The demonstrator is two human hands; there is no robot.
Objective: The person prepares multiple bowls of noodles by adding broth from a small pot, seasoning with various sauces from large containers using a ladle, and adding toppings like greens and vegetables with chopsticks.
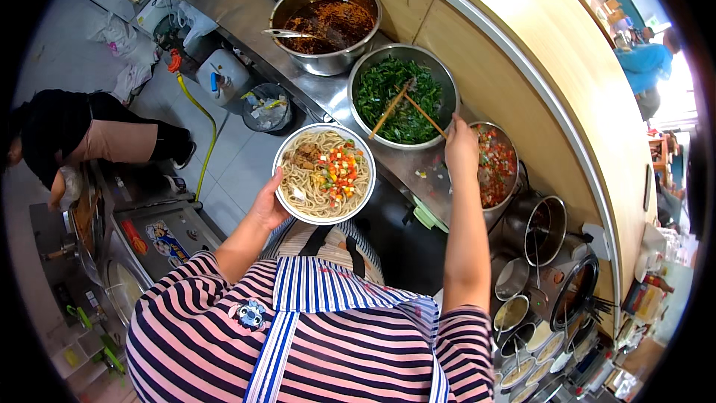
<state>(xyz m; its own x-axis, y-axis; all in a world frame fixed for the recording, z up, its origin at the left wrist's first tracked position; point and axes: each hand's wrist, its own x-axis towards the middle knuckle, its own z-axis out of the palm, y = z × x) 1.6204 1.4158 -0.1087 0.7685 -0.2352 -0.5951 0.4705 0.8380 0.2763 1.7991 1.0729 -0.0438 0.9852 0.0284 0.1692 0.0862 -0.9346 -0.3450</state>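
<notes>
My left hand (269, 201) holds a white bowl (283, 214) by its left rim. In it lie noodles (316, 198), brown minced topping (304, 157) and diced red, white and yellow vegetables (341, 170). My right hand (463, 143) is at the right rim of a steel bowl of chopped greens (386, 87), by the near end of one of two wooden chopsticks (389, 111). Their tips meet in the greens; the other chopstick leans towards the front rim. Whether my fingers grip the chopstick is hard to tell. A steel bowl of chopped red peppers (495, 168) is just beyond my right wrist.
A steel pot of dark chili sauce (330, 22) with a ladle stands on the steel counter (246, 11). Steel pots (540, 229) and small containers (517, 372) line the right. Another person (100, 129) bends over at the left, near a yellow hose (210, 162).
</notes>
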